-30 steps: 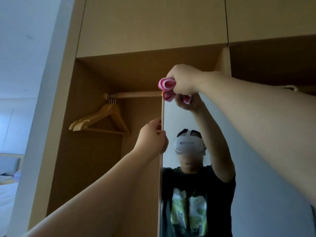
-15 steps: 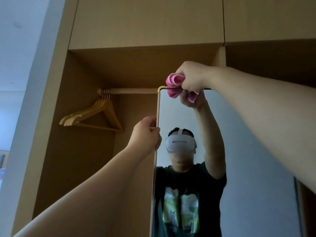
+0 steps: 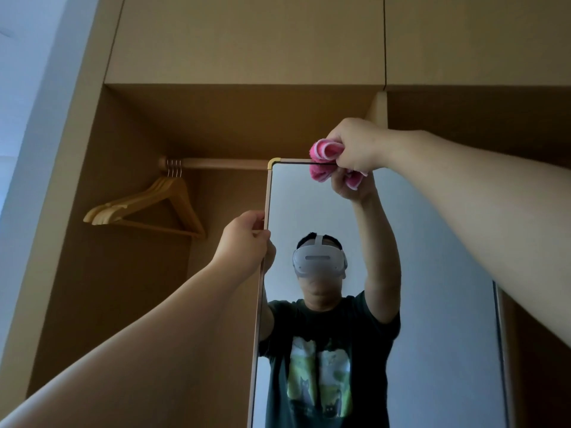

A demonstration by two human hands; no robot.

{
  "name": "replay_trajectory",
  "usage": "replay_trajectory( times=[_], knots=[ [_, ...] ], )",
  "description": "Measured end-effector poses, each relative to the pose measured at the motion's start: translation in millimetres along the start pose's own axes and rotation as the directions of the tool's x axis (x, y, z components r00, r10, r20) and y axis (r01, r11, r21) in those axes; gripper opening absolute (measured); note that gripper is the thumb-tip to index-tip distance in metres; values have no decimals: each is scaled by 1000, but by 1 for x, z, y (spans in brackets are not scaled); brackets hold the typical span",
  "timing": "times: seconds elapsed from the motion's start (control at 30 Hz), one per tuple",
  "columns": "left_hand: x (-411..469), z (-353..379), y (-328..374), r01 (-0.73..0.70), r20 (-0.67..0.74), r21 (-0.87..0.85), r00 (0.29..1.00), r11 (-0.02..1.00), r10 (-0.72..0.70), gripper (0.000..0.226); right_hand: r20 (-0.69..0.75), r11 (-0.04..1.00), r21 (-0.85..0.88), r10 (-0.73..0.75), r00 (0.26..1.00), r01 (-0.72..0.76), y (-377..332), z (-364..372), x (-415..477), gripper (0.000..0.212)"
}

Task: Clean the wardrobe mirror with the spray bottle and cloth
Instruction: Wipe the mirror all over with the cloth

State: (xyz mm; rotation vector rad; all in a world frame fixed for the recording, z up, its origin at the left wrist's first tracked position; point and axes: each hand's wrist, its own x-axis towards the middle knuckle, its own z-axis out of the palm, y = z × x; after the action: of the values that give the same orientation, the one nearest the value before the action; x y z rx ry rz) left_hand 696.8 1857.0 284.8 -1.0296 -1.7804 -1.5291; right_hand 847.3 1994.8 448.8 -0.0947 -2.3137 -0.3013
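Up at the top edge of the mirror [image 3: 432,242], the right hand [image 3: 355,146] grips a bunched pink cloth [image 3: 324,152]. The cloth straddles the frame, part of it above the edge and part on the glass. Lower down, the left hand [image 3: 244,242] has its fingers curled round the mirror's left edge, apparently to steady it. No spray bottle is in view.

Several things could go wrong from here:
- With the arm stretched high and the cloth half over the rim, a hard push could slip the cloth off the top. Knuckles would then meet the glass or the frame.
- The panel looks free at its left side. If the left hand slackens while the right presses, the panel may swing or flex, and the wipe would lose contact.
- Fingers wrapped onto the glass side could leave fresh prints on that edge.
- A tight wad touches only a narrow strip, so the strip under the frame could be left streaked or missed.

A second ago the cloth sat on the top left corner [image 3: 274,162] and hid it. Now the cloth is further right along the top edge and the brass corner shows. The left hand grips the same edge as before. The view has tilted, so more of the mirror is seen.
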Motion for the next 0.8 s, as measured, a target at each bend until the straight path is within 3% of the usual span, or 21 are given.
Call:
replay_trajectory(
  times=[0.6, 0.8],
  knots=[
    [14, 15, -17, -20, -54, 24, 998, 1000, 21, 28, 11, 999, 14, 42, 999, -42, 27, -17, -24, 35],
    [14, 18, -19, -39, -76, 33, 996, 999, 42, 26, -67, 998, 27, 62, 996, -60, 46, -22, -36, 26]
  ],
)
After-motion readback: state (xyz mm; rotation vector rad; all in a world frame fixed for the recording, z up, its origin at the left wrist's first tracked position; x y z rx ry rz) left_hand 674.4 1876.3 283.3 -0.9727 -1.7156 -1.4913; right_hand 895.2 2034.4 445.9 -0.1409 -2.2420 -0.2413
